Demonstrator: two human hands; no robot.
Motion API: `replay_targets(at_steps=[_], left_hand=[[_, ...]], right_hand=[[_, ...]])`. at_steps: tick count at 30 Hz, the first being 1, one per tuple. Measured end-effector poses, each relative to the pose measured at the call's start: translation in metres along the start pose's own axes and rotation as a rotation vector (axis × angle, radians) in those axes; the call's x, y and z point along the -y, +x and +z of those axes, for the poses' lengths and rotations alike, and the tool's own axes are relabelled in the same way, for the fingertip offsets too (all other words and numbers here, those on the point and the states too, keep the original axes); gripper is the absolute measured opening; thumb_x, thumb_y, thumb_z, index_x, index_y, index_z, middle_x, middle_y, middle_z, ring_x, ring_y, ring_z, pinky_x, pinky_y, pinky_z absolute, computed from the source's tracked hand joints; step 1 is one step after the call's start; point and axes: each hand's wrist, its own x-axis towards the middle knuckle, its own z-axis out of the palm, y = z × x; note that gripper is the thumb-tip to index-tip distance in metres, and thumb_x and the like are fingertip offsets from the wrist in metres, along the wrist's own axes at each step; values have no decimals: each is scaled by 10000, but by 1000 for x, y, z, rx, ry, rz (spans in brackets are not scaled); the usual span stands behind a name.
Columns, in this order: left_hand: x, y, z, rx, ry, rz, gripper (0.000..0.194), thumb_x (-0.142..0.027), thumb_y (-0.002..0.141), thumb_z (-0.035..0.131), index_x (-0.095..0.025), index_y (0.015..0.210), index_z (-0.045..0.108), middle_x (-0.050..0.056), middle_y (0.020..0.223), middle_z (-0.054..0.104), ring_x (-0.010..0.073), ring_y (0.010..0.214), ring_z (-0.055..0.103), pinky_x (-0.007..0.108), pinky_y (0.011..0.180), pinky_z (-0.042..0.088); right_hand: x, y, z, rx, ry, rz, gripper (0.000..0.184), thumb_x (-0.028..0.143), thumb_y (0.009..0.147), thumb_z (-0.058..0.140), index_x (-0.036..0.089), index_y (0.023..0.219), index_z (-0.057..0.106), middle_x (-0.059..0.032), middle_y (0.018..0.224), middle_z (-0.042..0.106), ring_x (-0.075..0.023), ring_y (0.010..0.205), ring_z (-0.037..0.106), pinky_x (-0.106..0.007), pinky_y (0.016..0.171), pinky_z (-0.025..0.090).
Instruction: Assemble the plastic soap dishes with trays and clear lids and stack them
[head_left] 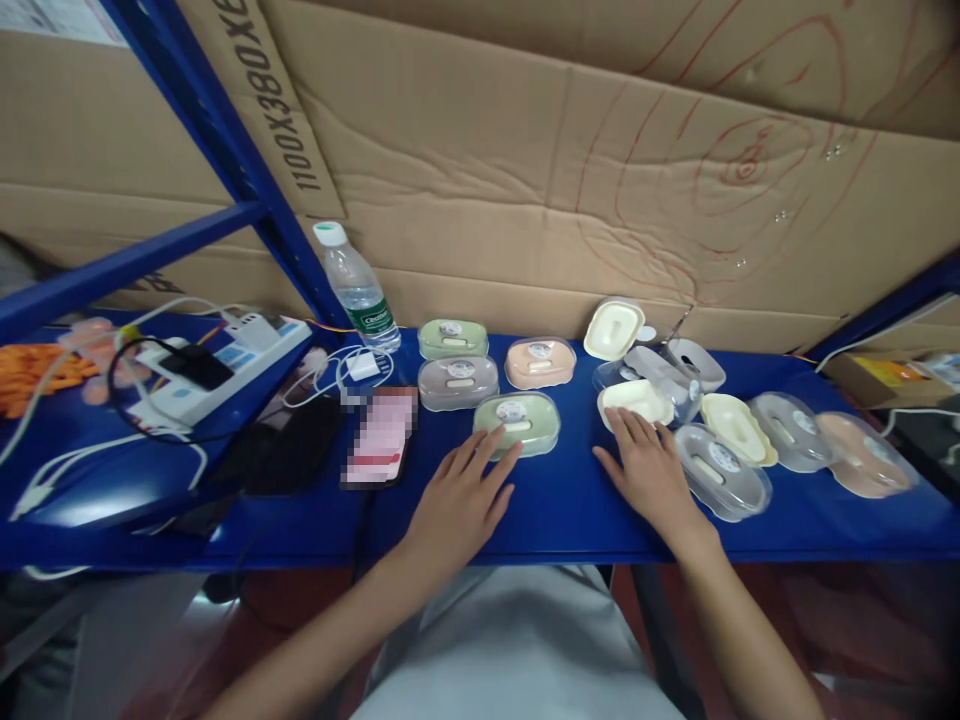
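Note:
My left hand (pixel 461 500) lies flat on the blue shelf (pixel 555 510), fingers stretched out, fingertips touching the front of a closed green soap box (pixel 517 422). My right hand (pixel 651 472) also rests flat and open on the shelf, its fingers beside a cream tray (pixel 636 400) and a clear lid with a grey base (pixel 721 470). Behind the green box stand three more closed boxes: grey (pixel 458 382), pale green (pixel 453 339) and peach (pixel 540 362). Neither hand holds anything.
Loose cream trays and clear lids (pixel 780 430) spread to the right. A phone (pixel 379 438), a black pouch (pixel 281 455), a power strip with cables (pixel 217 375) and a water bottle (pixel 360 290) sit at left. Cardboard (pixel 600 160) walls the back; a blue upright (pixel 225 140) slants at left.

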Motion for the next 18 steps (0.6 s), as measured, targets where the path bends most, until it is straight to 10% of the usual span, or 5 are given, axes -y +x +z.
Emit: replay_targets(at_steps=[10,18], left_hand=[[10,63,19,170,-20,23,570,-235,1048,602,-155,1605,508,196,1723,417,383,1562,462,525,1198,486],[-11,13,-2,115,-208,50,410,-292,1126,477,-227,1508,613,132,1611,577,308,1446,590,512,1188,512]], right_hand=[[47,-31,-32,144,234,-127,462,371,1127,506,187,1548,552,-173,1488,672,-324,1351,638,-565,1140,440],[56,-19,-51,106,545,-282,381,279,1125,475,257,1475,624,-89,1542,646,-236,1444,584,-445,1180,488]])
